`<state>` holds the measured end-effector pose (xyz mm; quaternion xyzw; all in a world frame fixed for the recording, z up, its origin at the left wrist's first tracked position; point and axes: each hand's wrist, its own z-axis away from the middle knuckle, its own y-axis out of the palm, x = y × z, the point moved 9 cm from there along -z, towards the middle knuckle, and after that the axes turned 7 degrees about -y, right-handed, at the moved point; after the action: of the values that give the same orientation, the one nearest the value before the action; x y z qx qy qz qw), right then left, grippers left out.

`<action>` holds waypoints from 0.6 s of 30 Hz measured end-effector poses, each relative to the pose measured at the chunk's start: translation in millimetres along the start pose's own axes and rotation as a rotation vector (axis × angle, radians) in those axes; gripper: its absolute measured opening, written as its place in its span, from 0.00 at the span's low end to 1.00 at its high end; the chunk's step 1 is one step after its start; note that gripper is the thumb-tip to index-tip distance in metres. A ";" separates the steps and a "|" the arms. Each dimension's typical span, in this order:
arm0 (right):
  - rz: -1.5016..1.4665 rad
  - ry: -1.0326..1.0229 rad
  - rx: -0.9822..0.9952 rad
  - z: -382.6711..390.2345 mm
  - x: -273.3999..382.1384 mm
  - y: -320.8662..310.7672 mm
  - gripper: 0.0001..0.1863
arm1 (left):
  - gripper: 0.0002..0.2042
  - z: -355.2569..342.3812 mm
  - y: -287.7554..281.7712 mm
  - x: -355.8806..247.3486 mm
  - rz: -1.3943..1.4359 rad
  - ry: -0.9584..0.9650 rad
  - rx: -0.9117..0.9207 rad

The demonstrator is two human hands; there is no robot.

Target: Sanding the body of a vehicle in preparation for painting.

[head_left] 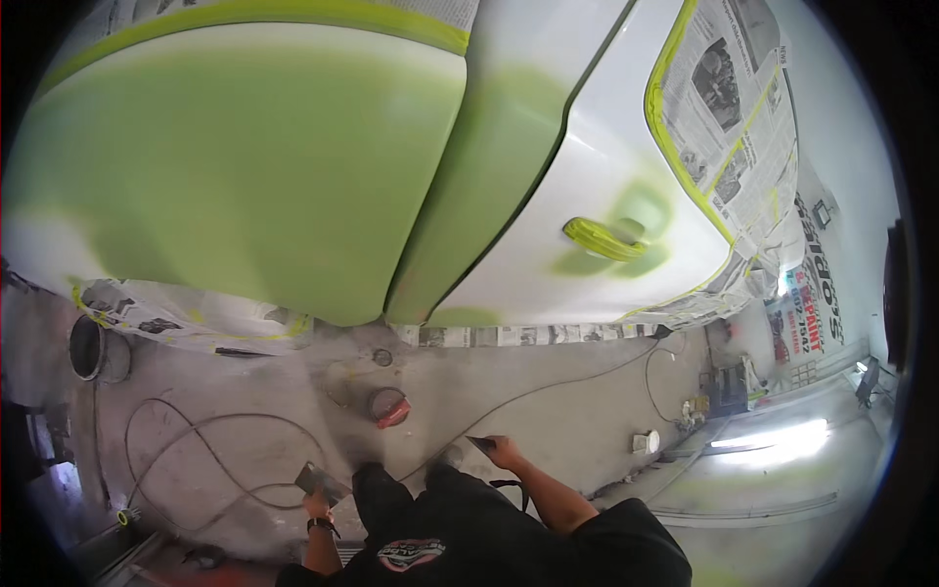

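My left hand [317,507], low and left of my legs, is closed on a flat, dark rectangular plate [321,483]. My right hand [505,453] grips a small, dark, flat blade-like tool [479,444], held out past my right hip; its exact kind is unclear. Neither hand touches the white car [548,186] ahead of me. Pale green coating [254,166] covers its left panel and part of the strip beside it. On the door, a handle [604,240] is wrapped in yellow-green tape, with green patches around it.
Newspaper [729,88] and tape mask the windows and lower edge. A long hose [548,386] crosses the concrete floor, looping at left. Near my feet stands a round tin [388,403] with something red on it. A dark bucket [98,349] is at left, a white container [646,441] at right.
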<state>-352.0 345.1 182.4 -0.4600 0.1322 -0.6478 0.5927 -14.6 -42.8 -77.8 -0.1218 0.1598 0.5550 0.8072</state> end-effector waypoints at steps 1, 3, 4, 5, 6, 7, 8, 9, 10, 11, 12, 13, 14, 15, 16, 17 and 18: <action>-0.009 0.013 -0.015 1.0 -2.1 -4.0 0.18 | 0.16 0.5 1.3 3.6 -0.012 -0.008 0.007; -0.024 0.014 -0.029 -2.2 6.0 -6.5 0.18 | 0.15 1.8 -3.2 -4.4 -0.021 -0.004 0.007; -0.027 0.032 -0.022 -5.3 13.8 -6.3 0.18 | 0.15 2.9 -9.4 -13.3 -0.073 -0.012 -0.012; -0.028 0.052 -0.015 -9.0 19.2 -4.7 0.18 | 0.15 3.5 -14.9 -22.2 -0.126 -0.022 -0.032; -0.028 0.047 -0.015 -9.8 13.5 -3.8 0.18 | 0.15 8.7 -13.4 -25.0 -0.123 -0.020 -0.033; -0.020 0.032 -0.057 -12.4 8.6 -1.9 0.18 | 0.14 9.0 -11.6 -27.2 0.020 -0.049 0.001; -0.013 0.017 -0.098 -14.6 3.6 -1.6 0.18 | 0.14 9.5 -9.5 -29.8 0.163 -0.078 0.036; -0.014 0.010 -0.092 -16.1 0.4 -0.9 0.18 | 0.14 15.7 -6.1 -34.1 0.168 -0.075 0.028; -0.030 -0.002 -0.101 -17.7 1.6 -2.0 0.18 | 0.17 19.9 1.7 -38.3 0.211 -0.096 0.039; -0.047 -0.016 -0.110 -20.0 3.6 -2.5 0.18 | 0.20 25.8 5.4 -43.4 0.255 -0.115 0.050; -0.053 -0.027 -0.104 -23.4 7.0 -1.8 0.18 | 0.20 27.4 5.9 -48.0 0.260 -0.106 0.041; -0.026 -0.071 -0.132 -26.2 13.4 -4.2 0.18 | 0.20 21.4 13.1 -50.7 0.246 -0.073 0.097; -0.001 -0.116 -0.160 -28.4 19.3 -5.8 0.18 | 0.21 17.6 15.2 -54.7 0.232 -0.039 0.151; -0.012 -0.112 -0.168 -34.6 3.6 0.9 0.18 | 0.21 18.7 21.1 -59.5 0.221 -0.033 0.155; 0.012 -0.115 -0.237 -46.6 -33.1 13.0 0.18 | 0.20 22.8 35.3 -63.9 0.192 -0.046 0.163; 0.036 -0.127 -0.296 -52.3 -52.0 22.1 0.17 | 0.19 28.1 43.8 -66.3 0.172 -0.057 0.161; 0.023 -0.137 -0.289 -52.0 -46.0 23.6 0.17 | 0.19 34.0 43.5 -67.0 0.173 -0.045 0.147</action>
<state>-381.7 360.3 117.1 -0.5821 0.1884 -0.5822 0.5355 -73.4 -72.1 -21.1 -0.0354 0.1920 0.6120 0.7663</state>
